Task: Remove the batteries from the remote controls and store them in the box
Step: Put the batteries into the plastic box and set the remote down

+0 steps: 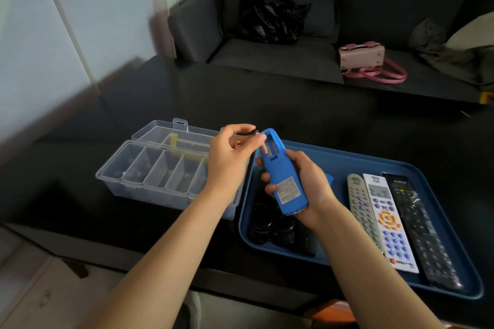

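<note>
My right hand [302,189] grips a blue remote [280,176] back side up above the blue tray [401,168], its battery compartment open at the far end. My left hand [230,157] hovers just left of that compartment, its thumb and fingers pinching a battery [263,139] at the opening. A dark battery cover is also held in the left fingers. The clear plastic box [149,171], lid open, sits on the table to the left, partly hidden by my left hand. Three more remotes, grey [361,211], white [387,222] and black [419,227], lie side by side in the tray.
Black round objects [270,224] lie in the tray's left part under the blue remote. The black table [267,104] extends behind. Beyond it is a dark sofa with a black bag [270,19] and a pink handbag [363,59].
</note>
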